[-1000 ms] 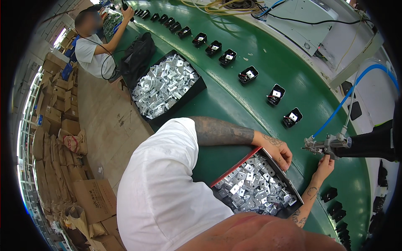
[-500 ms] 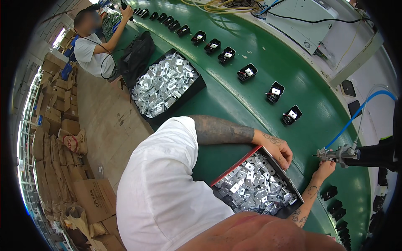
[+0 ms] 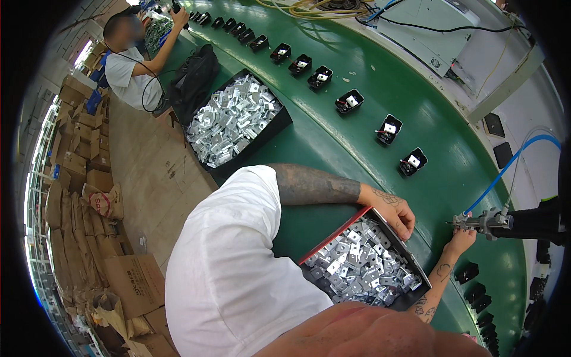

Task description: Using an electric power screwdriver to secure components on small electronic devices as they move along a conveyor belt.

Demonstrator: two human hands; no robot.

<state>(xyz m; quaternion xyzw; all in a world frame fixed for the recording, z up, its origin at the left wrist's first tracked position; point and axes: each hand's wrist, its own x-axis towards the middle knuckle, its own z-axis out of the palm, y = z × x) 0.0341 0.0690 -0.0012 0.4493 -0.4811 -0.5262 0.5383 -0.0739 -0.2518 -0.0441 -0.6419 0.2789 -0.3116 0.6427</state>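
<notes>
My left hand (image 3: 392, 213) rests against the far rim of a near black box (image 3: 420, 269) with a red edge. Its fingers are curled in, and anything inside them is hidden. Small silver metal brackets (image 3: 357, 262) with holes fill that box. To the right, my right hand (image 3: 461, 239) closes around a metal valve-like tool (image 3: 483, 222) fed by a blue hose (image 3: 505, 169). The tool partly covers the fingers. Beyond my left hand, the nearest open black cup (image 3: 413, 162) contains a light metal piece and a bit of red wire.
Similar cups (image 3: 321, 77) line the green work surface (image 3: 380, 101) toward the far left. More black parts (image 3: 476, 293) sit beside my right forearm. A second bracket-filled box (image 3: 262, 138) stands left, near a dark bag (image 3: 196, 77) and a seated person (image 3: 128, 77). Cartons (image 3: 134, 282) line the floor.
The row of black cups has shifted slightly toward the far left. The metal tool and its blue hose have moved a little in my right hand. My left hand stays in place.
</notes>
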